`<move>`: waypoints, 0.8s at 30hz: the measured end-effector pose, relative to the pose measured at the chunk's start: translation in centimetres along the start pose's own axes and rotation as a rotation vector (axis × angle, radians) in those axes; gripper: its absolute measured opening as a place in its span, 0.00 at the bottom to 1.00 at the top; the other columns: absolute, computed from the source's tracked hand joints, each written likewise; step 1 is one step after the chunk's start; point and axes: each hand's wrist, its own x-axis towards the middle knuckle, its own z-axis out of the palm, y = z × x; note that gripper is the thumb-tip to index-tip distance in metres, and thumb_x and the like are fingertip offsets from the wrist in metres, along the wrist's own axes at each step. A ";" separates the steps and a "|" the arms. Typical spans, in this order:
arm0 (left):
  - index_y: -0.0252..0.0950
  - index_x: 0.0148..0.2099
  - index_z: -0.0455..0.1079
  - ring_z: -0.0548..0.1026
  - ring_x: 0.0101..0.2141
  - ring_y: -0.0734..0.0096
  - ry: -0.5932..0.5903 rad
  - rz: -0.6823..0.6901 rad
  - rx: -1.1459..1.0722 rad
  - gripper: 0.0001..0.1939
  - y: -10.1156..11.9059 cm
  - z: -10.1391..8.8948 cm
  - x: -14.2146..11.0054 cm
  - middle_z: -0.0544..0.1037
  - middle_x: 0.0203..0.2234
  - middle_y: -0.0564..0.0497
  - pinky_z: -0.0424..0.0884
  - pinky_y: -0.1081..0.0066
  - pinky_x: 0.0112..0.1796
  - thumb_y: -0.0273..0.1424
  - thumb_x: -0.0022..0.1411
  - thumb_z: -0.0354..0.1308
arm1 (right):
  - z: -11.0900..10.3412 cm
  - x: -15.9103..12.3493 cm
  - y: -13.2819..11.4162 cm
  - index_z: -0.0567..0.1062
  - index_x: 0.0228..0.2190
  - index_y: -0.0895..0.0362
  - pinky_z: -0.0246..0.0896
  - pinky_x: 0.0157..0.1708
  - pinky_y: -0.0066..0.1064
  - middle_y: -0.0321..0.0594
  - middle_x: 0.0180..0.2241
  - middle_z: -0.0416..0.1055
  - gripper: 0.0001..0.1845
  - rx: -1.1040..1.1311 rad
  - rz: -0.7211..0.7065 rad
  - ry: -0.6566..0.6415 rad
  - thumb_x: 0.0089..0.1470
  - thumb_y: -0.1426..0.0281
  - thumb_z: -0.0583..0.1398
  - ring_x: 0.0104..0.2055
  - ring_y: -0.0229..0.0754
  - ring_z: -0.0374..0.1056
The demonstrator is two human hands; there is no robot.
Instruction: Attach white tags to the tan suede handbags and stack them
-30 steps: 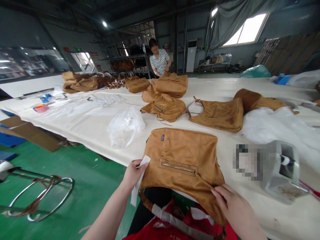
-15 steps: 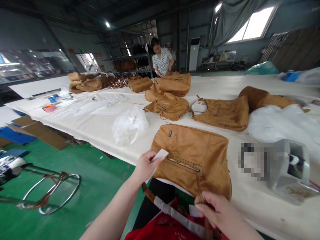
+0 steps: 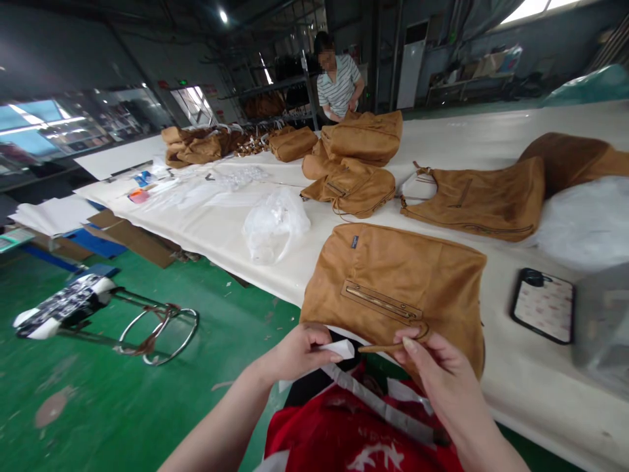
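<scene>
A tan suede-like handbag (image 3: 393, 269) lies flat on the table right before me, its front zipper pocket facing up. My left hand (image 3: 307, 351) is closed on a small folded white paper (image 3: 343, 349), held at the bag's near edge. Between the thumb and fingers of my right hand (image 3: 432, 360) is a thin tan leather strap (image 3: 381, 349). The strap's free end points left, close to the paper but apart from it. A white-wrapped bag handle (image 3: 363, 396) hangs over my lap, below both hands.
On the white-covered table (image 3: 221, 226) sit a crumpled plastic bag (image 3: 276, 226), other tan bags (image 3: 479, 200) and a phone (image 3: 543, 305). Across it stands a co-worker (image 3: 339, 85). A stool (image 3: 69, 305) lies on the green floor at left.
My left hand moved right and down with the paper, off the bag's pocket. My right hand rose and brought the strap end up near the paper. The view shifted, and the phone now shows.
</scene>
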 end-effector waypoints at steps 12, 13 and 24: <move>0.31 0.29 0.69 0.64 0.26 0.77 -0.042 -0.023 -0.114 0.19 0.8 0.3 0.6 0.68 0.24 0.53 0.58 0.76 0.28 0.43 0.61 0.60 | 1.3 0.4 -0.4 0.81 0.33 0.56 0.72 0.31 0.31 0.43 0.30 0.78 0.19 -0.080 0.044 0.031 0.44 0.56 0.70 0.28 0.42 0.73; 0.31 0.28 0.69 0.64 0.26 0.77 -0.042 -0.021 -0.129 0.19 0.8 0.4 0.7 0.68 0.24 0.53 0.58 0.76 0.28 0.43 0.61 0.60 | 1.5 0.5 -0.3 0.81 0.32 0.56 0.72 0.30 0.31 0.43 0.29 0.78 0.19 -0.091 0.050 0.032 0.43 0.55 0.70 0.28 0.42 0.73; 0.32 0.27 0.67 0.64 0.26 0.76 -0.039 0.022 -0.056 0.19 1.3 1.3 2.0 0.67 0.23 0.54 0.59 0.75 0.29 0.41 0.65 0.56 | 2.7 1.5 2.4 0.83 0.29 0.55 0.68 0.39 0.33 0.43 0.31 0.79 0.19 -0.251 0.053 -0.149 0.44 0.52 0.67 0.36 0.45 0.73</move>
